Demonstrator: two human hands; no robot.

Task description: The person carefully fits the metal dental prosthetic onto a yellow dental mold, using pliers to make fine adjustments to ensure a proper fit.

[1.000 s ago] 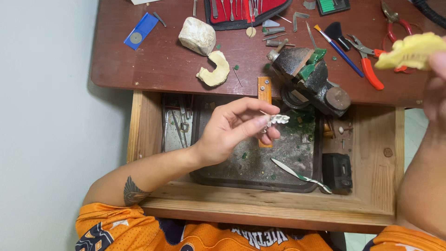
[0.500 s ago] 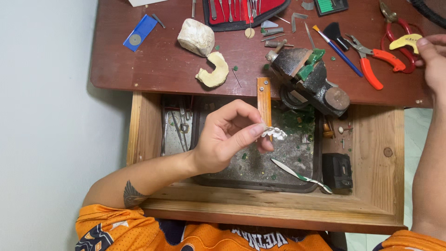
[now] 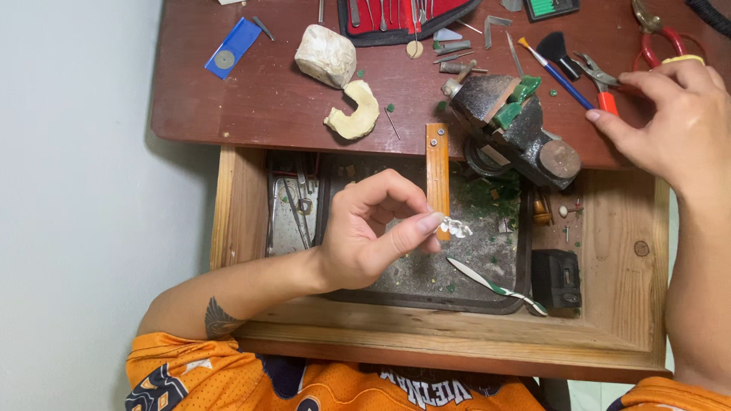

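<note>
Blue flat packet (image 3: 235, 46): rectangular, with a round grey disc on its face, at the far left of the dark red-brown worktop (image 3: 228, 106).

Pale stone-like block (image 3: 325, 55): just right of the packet; a cream U-shaped cast (image 3: 355, 111) lies just in front of it.

Red tool roll (image 3: 407, 15): at the worktop's far edge, holding metal hand tools.

Left hand (image 3: 373, 232): raised over the open wooden drawer (image 3: 632, 304); thumb and forefinger fingers pressed together on a small silvery-white piece (image 3: 454, 227), which sits at the fingertips above the dark metal tray (image 3: 426, 293), just beside the orange wooden peg (image 3: 437, 179) that juts from the worktop edge.

Green-and-white handled tool (image 3: 495, 285): lying slantwise in the tray, right of the hand.

Small black bench vise (image 3: 514, 129): on the worktop's front edge, green material in its top.

Small black box (image 3: 556, 278): in the drawer, right of the tray.

Blue-handled brush (image 3: 554, 72) and red-handled pliers (image 3: 605, 91): right of the vise.

Right hand (image 3: 678, 125): on the worktop at far right, fingers bent and spread, tips at the pliers; whether they grip anything cannot be told. A yellow ring-like band (image 3: 681, 59) shows just beyond the knuckles.
</note>
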